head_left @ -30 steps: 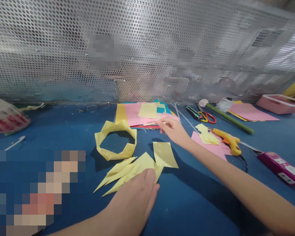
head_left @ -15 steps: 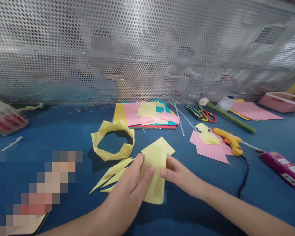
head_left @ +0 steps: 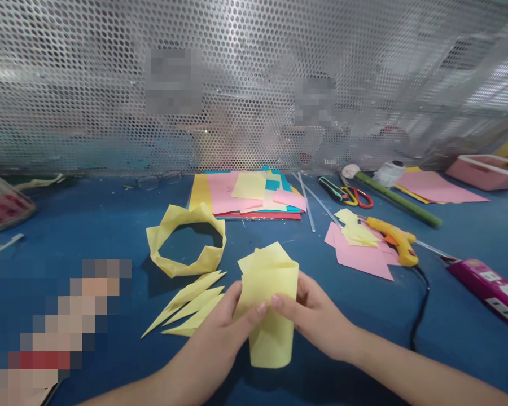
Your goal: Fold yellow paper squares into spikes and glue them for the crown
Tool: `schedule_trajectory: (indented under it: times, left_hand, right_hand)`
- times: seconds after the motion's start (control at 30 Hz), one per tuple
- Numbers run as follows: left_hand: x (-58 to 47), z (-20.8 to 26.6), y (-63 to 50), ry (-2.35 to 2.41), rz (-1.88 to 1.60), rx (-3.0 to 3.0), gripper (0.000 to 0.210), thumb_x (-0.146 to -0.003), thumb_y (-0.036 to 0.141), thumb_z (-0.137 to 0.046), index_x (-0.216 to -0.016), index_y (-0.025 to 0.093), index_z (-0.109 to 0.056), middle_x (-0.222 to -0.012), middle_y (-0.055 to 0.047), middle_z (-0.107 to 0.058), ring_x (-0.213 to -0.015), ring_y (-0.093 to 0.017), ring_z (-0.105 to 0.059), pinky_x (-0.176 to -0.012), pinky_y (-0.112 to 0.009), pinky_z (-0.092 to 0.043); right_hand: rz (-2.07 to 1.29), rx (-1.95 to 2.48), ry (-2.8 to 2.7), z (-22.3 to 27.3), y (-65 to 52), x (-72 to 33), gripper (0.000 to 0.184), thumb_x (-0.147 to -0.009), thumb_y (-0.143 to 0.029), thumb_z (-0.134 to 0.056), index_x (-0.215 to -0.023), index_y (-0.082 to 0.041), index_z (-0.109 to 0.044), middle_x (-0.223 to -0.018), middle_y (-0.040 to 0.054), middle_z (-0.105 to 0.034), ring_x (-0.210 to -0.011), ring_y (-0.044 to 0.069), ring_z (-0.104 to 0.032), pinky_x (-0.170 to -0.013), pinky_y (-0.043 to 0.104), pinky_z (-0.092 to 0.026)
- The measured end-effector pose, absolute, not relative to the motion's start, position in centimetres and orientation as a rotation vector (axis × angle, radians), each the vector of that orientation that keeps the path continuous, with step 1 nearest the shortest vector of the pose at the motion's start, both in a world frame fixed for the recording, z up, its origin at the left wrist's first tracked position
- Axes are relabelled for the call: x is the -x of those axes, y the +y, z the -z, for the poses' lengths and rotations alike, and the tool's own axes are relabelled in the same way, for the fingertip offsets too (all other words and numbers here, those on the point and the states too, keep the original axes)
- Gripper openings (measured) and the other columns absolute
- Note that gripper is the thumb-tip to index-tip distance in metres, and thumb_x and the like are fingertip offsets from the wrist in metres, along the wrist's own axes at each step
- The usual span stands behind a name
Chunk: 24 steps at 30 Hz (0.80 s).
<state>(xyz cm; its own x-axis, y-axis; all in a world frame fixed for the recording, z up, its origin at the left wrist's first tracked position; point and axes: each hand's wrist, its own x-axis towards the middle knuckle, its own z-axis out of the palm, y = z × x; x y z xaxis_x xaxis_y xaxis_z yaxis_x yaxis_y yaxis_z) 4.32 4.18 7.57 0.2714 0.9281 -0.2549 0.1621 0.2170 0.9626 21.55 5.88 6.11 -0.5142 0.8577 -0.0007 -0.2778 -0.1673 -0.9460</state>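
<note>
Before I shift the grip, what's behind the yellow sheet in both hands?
Above the top edge of the yellow sheet, angular corners of more yellow paper show behind it. The sheet, with the left hand and right hand at its sides, covers the rest.

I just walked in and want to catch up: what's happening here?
A person's left hand and right hand hold bent yellow paper between them, thumbs on its near side. Pointed yellow pieces lie by the left hand, with a folded yellow ring beyond. A glue gun lies off to the right.
</note>
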Motion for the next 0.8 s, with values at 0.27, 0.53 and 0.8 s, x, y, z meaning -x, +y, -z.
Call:
schedule_trajectory:
  times: [0.27, 0.53, 0.8]
  left_hand:
    - [-4.3, -7.9, 4.0, 1.165, -0.695, -1.116, 0.065, -0.083, 0.070, -0.050, -0.127, 0.022, -0.050, -0.124, -0.008, -0.061, -0.110, -0.026, -0.057, -0.093, -0.036, -0.047]
    - [-4.4, -7.0, 3.0, 1.139, -0.714, -1.064, 0.067, -0.079, 0.073, -0.052, -0.127, 0.026, -0.053, -0.130, -0.004, -0.059, -0.123, -0.025, -0.050, -0.106, -0.034, -0.039]
    - [-4.6, -6.5, 3.1, 1.176, -0.691, -0.959, 0.070, -0.077, 0.070, -0.058, -0.128, 0.023, -0.051, -0.131, -0.006, -0.059, -0.124, -0.027, -0.050, -0.107, -0.038, -0.040]
  right_hand:
    - [-1.811, 0.757, -1.351, -6.3, 5.3, -21.2, 0.028, -0.094, -0.039, -0.057, -0.111, -0.021, -0.069, -0.099, 0.0028, -0.073, -0.085, 0.013, -0.067, -0.076, 0.022, -0.052]
    - [-1.793, 0.808, -1.374, -6.7, 5.1, -21.0, 0.030, -0.088, -0.043, -0.063, -0.106, -0.020, -0.072, -0.091, 0.0007, -0.073, -0.072, 0.009, -0.063, -0.069, 0.017, -0.051]
    - [-1.834, 0.833, -1.383, -7.0, 5.0, -20.9, 0.035, -0.088, -0.043, -0.063, -0.115, -0.021, -0.069, -0.097, 0.0015, -0.072, -0.075, 0.010, -0.063, -0.069, 0.018, -0.051]
